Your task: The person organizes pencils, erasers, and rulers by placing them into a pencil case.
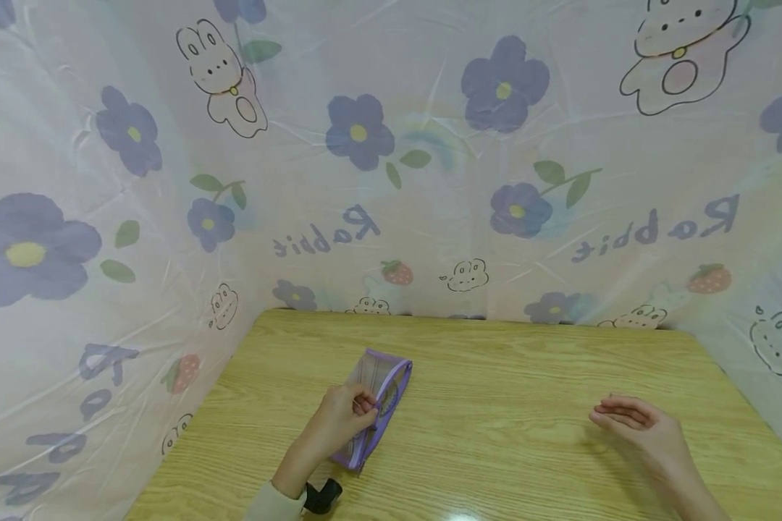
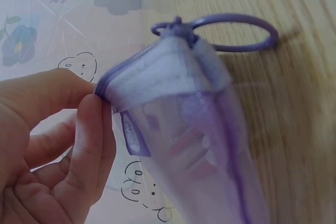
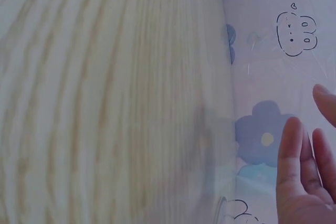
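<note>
A see-through zip pencil case (image 1: pixel 360 373) with purple trim lies slanted on the left half of the table. My left hand (image 1: pixel 340 420) pinches its zipped edge between thumb and fingers; the left wrist view shows this pinch close up on the pencil case (image 2: pixel 173 114). A purple ring (image 2: pixel 236 19) hangs from the case's end, and blurred pinkish shapes show through its clear side. Well apart on the right, my right hand (image 1: pixel 648 434) hovers over the table, holding nothing. Its fingers are loosely bent, with a gap to the thumb in the right wrist view.
The wood-grain table (image 1: pixel 495 391) meets a printed cloth (image 1: pixel 430 181) with flowers and rabbits at its back and sides. A black strap piece (image 1: pixel 324 496) sits at the left wrist, beside a pale sleeve (image 1: pixel 275 504).
</note>
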The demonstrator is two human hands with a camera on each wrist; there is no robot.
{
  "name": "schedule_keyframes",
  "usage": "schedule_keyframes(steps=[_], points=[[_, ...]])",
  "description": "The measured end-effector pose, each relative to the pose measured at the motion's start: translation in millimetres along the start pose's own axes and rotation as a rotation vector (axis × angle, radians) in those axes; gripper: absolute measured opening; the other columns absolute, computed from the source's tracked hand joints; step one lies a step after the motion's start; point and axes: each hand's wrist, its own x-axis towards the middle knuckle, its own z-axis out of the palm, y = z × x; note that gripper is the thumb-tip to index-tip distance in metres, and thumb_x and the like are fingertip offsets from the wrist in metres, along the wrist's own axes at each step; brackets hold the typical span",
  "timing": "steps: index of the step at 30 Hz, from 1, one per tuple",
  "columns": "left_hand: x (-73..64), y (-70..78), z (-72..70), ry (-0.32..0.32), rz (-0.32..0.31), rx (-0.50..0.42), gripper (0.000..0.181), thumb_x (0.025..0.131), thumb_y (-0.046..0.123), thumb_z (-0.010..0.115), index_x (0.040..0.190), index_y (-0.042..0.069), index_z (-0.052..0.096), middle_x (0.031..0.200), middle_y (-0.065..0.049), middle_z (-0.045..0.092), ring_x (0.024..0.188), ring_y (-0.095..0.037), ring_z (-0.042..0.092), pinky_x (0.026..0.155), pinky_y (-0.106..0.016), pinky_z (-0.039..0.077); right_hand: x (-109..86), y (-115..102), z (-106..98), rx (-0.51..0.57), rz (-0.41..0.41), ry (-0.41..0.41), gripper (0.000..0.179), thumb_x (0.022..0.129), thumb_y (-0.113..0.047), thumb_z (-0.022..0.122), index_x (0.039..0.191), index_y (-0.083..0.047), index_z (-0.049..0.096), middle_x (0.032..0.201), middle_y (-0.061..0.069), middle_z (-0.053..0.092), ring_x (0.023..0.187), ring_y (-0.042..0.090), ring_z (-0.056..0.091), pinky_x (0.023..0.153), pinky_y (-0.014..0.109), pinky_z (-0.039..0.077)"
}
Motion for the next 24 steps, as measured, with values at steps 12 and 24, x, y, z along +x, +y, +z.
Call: schedule_keyframes(steps=[12,24], points=[[-0.1,-1.4,1.7,0.006,0.003,0.0,0.005,0.087,-0.002,0.072,0.09,0.001,0.069,0.079,0.002,0.064,0.07,-0.006,0.061,0.062,-0.02,0.055,-3.2,2,-17,-0.036,0.108,0.084,0.03,0.087,0.0,0.075,0.115,-0.005,0.071,0.104,-0.005,0.074,0.092,0.009,0.07,0.079,0.028,0.058],[0.3,-1.1,1.0,-0.003,0.012,0.004,0.006,0.086,-0.004,0.072,0.09,-0.001,0.069,0.079,0.002,0.065,0.069,-0.006,0.061,0.062,-0.019,0.055,-7.3,7,-31,-0.078,0.099,0.156,0.029,0.086,-0.001,0.077,0.113,-0.007,0.071,0.099,-0.004,0.074,0.087,0.008,0.071,0.076,0.025,0.058]])
